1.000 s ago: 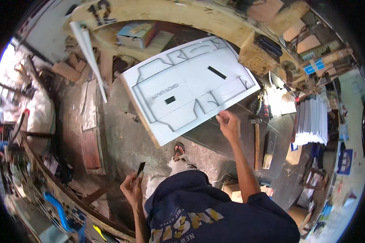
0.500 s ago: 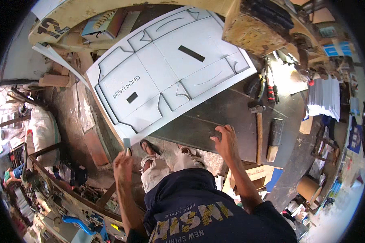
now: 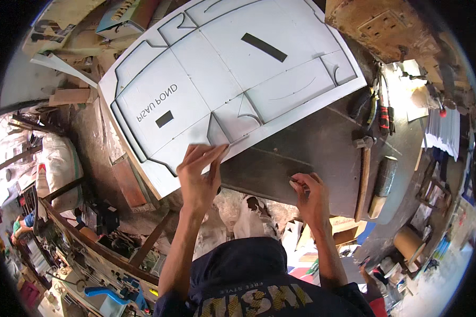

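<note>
A white board (image 3: 206, 74) is laid aslant on a dark table (image 3: 280, 164).
The board could be tipped by pressure on its overhanging left end; its long axis is slanted from near left to far right. The left hand (image 3: 201, 169) is poised at the near edge, fingertips closely pinched; the right (image 3: 310, 195) is half-curled, tips nearly together. Whether anything is gripped cannot be told.

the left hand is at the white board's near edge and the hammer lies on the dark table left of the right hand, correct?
Not quite: the head view shows the hammer right of the right hand, not left. The left hand is indeed at the near edge of the white board, and the hammer lies on the dark table.
</note>
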`<state>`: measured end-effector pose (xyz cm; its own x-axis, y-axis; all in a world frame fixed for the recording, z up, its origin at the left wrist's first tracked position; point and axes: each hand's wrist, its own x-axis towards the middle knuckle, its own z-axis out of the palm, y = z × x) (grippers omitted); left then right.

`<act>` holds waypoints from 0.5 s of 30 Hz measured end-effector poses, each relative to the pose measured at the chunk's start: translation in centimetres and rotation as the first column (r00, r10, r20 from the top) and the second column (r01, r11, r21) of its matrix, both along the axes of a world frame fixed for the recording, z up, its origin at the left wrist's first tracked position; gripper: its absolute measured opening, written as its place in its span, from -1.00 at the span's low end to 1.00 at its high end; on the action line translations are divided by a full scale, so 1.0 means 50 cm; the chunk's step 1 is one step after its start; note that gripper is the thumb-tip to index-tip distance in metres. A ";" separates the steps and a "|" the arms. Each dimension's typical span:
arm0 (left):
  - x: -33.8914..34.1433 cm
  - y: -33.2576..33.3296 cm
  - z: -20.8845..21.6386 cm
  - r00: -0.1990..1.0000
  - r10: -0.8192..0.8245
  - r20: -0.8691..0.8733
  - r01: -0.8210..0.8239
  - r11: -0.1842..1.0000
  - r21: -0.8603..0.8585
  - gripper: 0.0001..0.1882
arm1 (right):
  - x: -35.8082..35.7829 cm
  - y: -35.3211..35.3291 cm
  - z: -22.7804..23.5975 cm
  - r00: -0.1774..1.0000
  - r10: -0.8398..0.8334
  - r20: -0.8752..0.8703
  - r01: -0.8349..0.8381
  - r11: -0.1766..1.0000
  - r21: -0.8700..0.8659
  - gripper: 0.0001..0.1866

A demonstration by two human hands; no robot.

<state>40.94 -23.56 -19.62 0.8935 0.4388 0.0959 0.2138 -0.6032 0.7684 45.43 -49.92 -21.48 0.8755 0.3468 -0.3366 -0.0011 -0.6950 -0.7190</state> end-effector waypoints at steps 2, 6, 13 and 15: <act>0.036 -0.001 -0.034 0.998 -0.016 0.068 0.014 1.000 0.026 -0.71 | 0.001 0.009 0.000 1.000 -0.012 0.001 0.012 1.000 0.023 -0.82; 0.048 -0.004 -0.078 0.993 -0.065 0.100 0.062 0.998 0.026 -0.71 | -0.011 0.025 0.007 0.999 -0.038 -0.013 0.038 0.998 0.048 -0.86; 0.053 -0.003 -0.081 0.984 -0.154 0.088 0.146 0.984 0.099 -0.71 | -0.026 0.030 0.002 0.998 -0.051 -0.022 0.053 0.996 0.075 -0.86; 0.052 0.000 -0.082 0.985 -0.149 0.084 0.140 0.984 0.107 -0.72 | -0.022 0.035 0.009 0.999 -0.037 -0.037 0.040 0.996 0.080 -0.86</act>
<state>43.51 -23.58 -23.72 0.9321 0.2900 0.2170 0.0506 -0.6974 0.7149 44.31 -48.16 -21.02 0.8767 0.3405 -0.3399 -0.0530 -0.6338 -0.7716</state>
